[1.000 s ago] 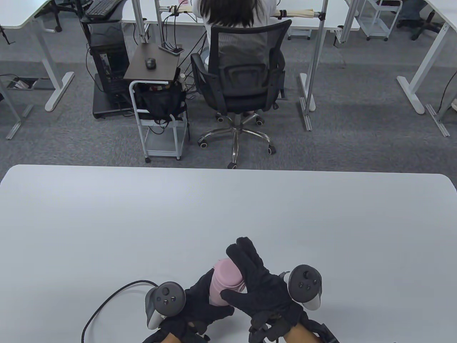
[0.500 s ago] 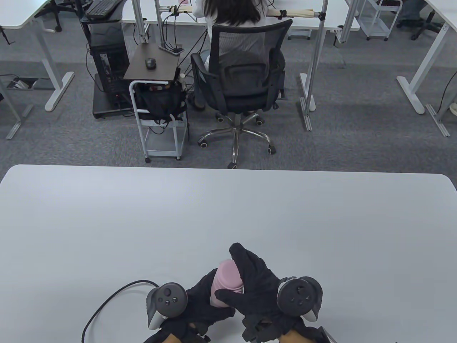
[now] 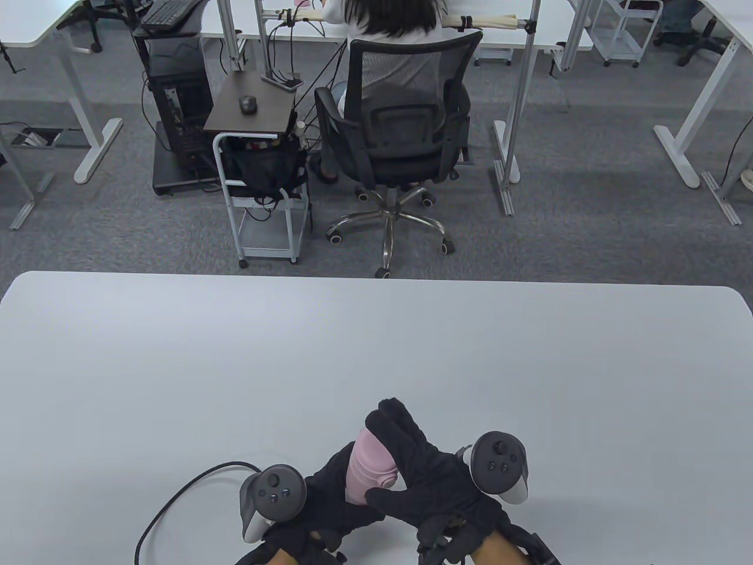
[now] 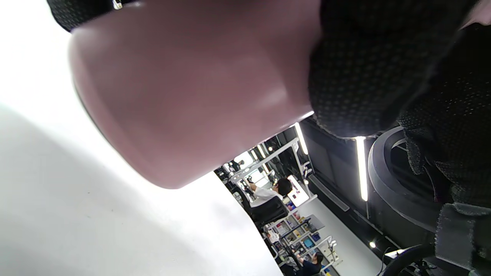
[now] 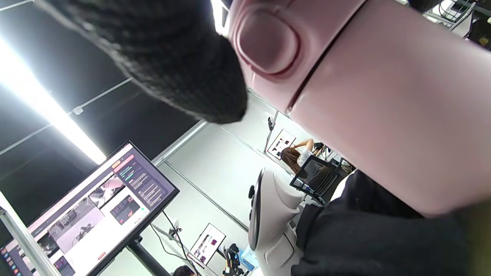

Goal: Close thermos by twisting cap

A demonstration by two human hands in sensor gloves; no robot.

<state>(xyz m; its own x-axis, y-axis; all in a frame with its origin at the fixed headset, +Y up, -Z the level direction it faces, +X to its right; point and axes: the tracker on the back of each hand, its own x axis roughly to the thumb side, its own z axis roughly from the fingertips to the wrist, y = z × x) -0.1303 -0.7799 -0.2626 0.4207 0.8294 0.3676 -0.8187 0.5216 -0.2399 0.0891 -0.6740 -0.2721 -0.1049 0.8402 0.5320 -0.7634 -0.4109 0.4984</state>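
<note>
Left hand (image 3: 335,500) wrapping low from left, fingers curling; right hand (image 3: 423,471) arching over from right, thumb (image 3: 385,499) crossing front.

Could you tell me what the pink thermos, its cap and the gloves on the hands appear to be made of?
Thermos: smooth pink body with soft, matte highlights, likely coated metal or plastic; the look leaves it open. Cap: the same pink, with a moulded round button and a clean seam, probably plastic. Gloves: the left hand and right hand wear black knit fabric, its dotted weave clear in the wrist views.
</note>
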